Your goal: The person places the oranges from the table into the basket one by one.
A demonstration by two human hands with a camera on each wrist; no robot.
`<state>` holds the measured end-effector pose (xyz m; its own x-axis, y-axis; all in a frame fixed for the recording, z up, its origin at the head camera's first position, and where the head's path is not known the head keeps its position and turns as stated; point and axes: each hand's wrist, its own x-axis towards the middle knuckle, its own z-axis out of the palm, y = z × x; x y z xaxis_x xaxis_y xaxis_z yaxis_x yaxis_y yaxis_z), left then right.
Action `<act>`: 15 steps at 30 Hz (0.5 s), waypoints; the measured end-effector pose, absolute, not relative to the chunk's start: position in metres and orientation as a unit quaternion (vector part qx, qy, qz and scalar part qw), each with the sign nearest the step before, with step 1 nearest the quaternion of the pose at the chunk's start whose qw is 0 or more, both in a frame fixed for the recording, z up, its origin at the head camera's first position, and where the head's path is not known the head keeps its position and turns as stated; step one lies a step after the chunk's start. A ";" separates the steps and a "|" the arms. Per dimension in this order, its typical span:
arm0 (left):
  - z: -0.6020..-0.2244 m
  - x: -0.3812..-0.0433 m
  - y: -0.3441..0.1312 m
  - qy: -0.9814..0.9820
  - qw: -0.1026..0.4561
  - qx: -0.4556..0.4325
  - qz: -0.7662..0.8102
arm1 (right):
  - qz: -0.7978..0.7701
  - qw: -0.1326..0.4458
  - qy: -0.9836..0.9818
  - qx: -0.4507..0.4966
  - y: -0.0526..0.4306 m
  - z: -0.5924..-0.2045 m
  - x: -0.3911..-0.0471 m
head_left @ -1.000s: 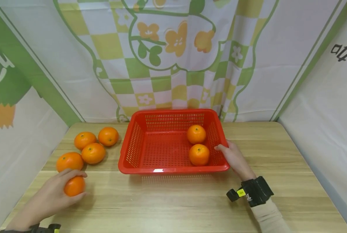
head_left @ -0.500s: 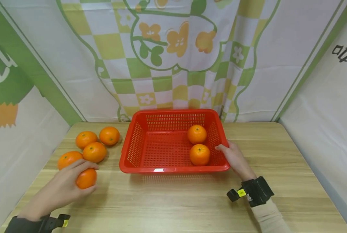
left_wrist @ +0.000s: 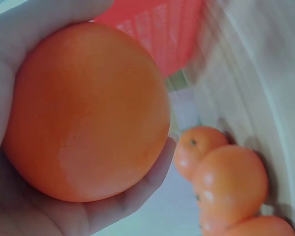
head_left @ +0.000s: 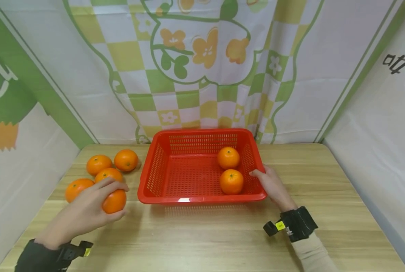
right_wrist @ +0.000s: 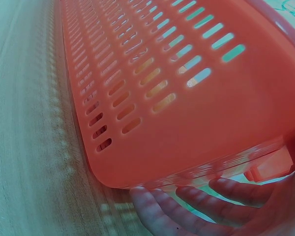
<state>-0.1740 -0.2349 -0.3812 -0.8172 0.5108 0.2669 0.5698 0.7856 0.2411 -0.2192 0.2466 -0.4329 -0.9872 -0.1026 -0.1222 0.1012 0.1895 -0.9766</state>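
My left hand (head_left: 81,213) grips an orange (head_left: 115,201), thumb on the near side and fingers curled over the far side. In the left wrist view that orange (left_wrist: 88,113) fills much of the picture, and it is carried above the table. A red slotted plastic basket (head_left: 202,199) stands at the middle back, with two oranges (head_left: 231,181) in its right part. My right hand (head_left: 275,189) holds the basket's right side, thumb over the rim. From the right wrist, its fingers (right_wrist: 216,204) show curled against the outside of the basket wall.
Several more oranges (head_left: 98,165) lie grouped on the table's left, just beyond my left hand. The wooden table (head_left: 202,241) ends at a patterned curtain (head_left: 185,98) behind the basket. White cloth walls (head_left: 379,151) flank both sides.
My left hand has carried its orange rightward and away from me, toward the basket, and now overlaps the nearer loose oranges. My right hand and the basket stay in place.
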 end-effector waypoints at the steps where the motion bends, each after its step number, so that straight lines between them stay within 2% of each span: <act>1: -0.380 -0.175 -0.232 -0.938 0.096 -0.293 -0.157 | -0.636 0.080 0.767 0.002 0.247 -0.433 -0.219; 15: -0.361 -0.191 -0.196 -0.910 0.126 -0.371 -0.137 | -0.633 0.070 0.771 -0.001 0.246 -0.435 -0.221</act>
